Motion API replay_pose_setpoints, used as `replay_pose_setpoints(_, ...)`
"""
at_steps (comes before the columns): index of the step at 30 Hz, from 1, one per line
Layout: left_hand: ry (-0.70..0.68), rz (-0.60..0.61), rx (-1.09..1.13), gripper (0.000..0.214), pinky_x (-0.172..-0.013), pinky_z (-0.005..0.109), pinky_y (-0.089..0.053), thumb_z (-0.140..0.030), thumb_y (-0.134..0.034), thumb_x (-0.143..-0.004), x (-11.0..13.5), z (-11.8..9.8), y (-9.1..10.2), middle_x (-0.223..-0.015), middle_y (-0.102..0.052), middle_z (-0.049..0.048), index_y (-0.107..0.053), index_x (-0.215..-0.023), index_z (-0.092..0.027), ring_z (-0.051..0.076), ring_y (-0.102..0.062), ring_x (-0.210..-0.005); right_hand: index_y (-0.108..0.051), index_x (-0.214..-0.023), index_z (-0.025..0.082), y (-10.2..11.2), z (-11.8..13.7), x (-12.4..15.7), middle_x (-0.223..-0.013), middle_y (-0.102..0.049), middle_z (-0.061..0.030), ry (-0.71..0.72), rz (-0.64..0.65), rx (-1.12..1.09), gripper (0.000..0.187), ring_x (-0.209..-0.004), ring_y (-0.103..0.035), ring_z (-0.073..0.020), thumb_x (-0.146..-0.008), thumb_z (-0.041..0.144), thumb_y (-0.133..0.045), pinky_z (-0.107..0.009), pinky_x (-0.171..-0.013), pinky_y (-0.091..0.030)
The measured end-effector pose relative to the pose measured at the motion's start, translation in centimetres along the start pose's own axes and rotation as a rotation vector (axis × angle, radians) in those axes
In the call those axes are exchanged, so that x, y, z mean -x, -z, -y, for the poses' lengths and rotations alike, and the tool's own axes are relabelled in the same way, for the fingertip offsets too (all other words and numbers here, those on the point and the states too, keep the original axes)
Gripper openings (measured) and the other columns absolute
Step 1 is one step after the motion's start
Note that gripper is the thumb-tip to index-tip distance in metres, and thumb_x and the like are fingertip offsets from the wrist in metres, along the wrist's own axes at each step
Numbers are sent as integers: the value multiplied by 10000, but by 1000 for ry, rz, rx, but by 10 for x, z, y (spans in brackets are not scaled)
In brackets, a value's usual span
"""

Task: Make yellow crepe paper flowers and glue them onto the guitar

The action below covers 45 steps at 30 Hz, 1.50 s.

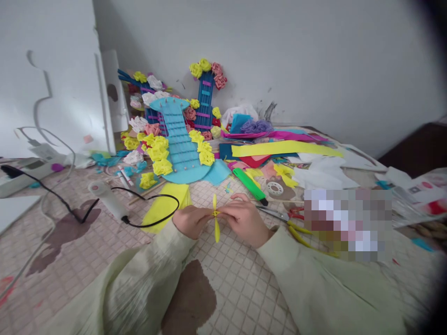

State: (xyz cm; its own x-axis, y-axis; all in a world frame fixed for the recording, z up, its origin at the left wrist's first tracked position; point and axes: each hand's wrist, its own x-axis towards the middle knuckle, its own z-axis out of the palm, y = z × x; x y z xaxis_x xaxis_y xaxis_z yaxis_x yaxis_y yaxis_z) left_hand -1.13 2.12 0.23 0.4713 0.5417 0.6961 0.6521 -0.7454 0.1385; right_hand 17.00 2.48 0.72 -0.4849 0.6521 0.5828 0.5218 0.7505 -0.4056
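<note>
A small piece of yellow paper, pinched at its middle, spreads into one lobe above and one below my fingers. My left hand grips its pinched middle from the left, thumb and forefinger together. From the other side, my right hand grips the same spot between thumb and forefinger, its other fingers curled loosely. Yellow paper sheets lie just beyond my left hand. Farther back stands a light blue guitar-shaped craft with strings, edged by crumpled yellow paper flowers.
A green utility knife lies beyond my right hand, with scissors and yellow-handled pliers to the right. At left is a white handheld device with a looping black cord. A long yellow strip crosses the papers behind.
</note>
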Motion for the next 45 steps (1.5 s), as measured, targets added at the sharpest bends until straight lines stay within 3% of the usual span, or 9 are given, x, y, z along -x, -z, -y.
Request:
replay_pose_setpoints(13, 43, 60, -11, 232, -450, 206, -438, -260, -441, -833, 5, 4, -2, -572, -683, -6, -652, -756, -203, 126, -599, -489, -658, -769, 200, -1, -1, 0, -695, -692, -9, -7, 21, 51, 165, -637, -596, -116, -823, 180, -504, -327, -844, -340)
replay_pose_setpoints(20, 35, 69, -11, 232, -440, 206, -446, -263, -435, -827, 7, 12, -9, -563, -684, 3, -652, -769, -206, 127, -607, -472, -656, -806, 205, 3, 0, -5, -721, -688, -1, -44, 150, 33, 156, -699, -596, -122, -836, 233, -505, -304, -819, -368)
replay_pose_setpoints(23, -3, 69, 34, 233, -438, 210, -456, -248, -422, -817, 7, 14, -15, -581, -692, 22, -644, -794, -186, 132, -615, -473, -663, -851, 209, 24, -6, -6, -780, -689, -21, -48, 227, 82, 180, -801, -596, -155, -800, 335, -545, -284, -762, -399)
replay_pose_setpoints(26, -35, 67, 96, 241, -452, 221, -477, -266, -415, -798, 10, 18, -23, -595, -696, 33, -639, -792, -180, 140, -620, -482, -668, -892, 223, 60, -23, 0, -889, -687, -29, -213, 256, 307, 234, -861, -589, -164, -825, 368, -497, -286, -772, -396)
replay_pose_setpoints(30, -27, 59, 142, 235, -560, 274, -512, -310, -451, -764, 17, 21, -34, -692, -709, 55, -642, -817, -182, 173, -645, -599, -694, -765, 196, 103, -53, 18, -793, -694, -46, -369, 292, 464, 162, -796, -592, -193, -796, 219, -537, -310, -715, -373)
replay_pose_setpoints(33, -1, 64, 156, 242, -593, 292, -512, -320, -463, -749, 19, 18, -37, -720, -706, 56, -639, -833, -176, 178, -643, -633, -696, -734, 198, 111, -65, 30, -765, -689, -49, -446, 334, 546, 133, -813, -581, -202, -730, 131, -581, -323, -733, -336)
replay_pose_setpoints(39, 14, 105, 171, 239, -648, 303, -509, -342, -519, -724, 16, 15, -31, -751, -706, 54, -638, -849, -177, 180, -645, -686, -662, -627, 191, 117, -64, 27, -702, -656, -65, -497, 370, 637, 145, -860, -536, -223, -703, 115, -566, -354, -760, -286)
replay_pose_setpoints(42, 6, 136, 180, 243, -650, 286, -510, -363, -522, -714, 14, 15, -29, -746, -705, 47, -643, -827, -185, 175, -646, -688, -630, -579, 170, 147, -61, 24, -666, -636, -72, -539, 360, 663, 165, -801, -536, -219, -675, 73, -537, -349, -729, -289)
replay_pose_setpoints(45, 22, 139, 182, 241, -656, 294, -506, -363, -526, -708, 14, 13, -29, -740, -701, 49, -647, -819, -186, 183, -642, -697, -565, -500, 158, 182, -54, 23, -553, -584, -46, -603, 356, 638, 166, -592, -518, -171, -645, 83, -533, -305, -613, -312)
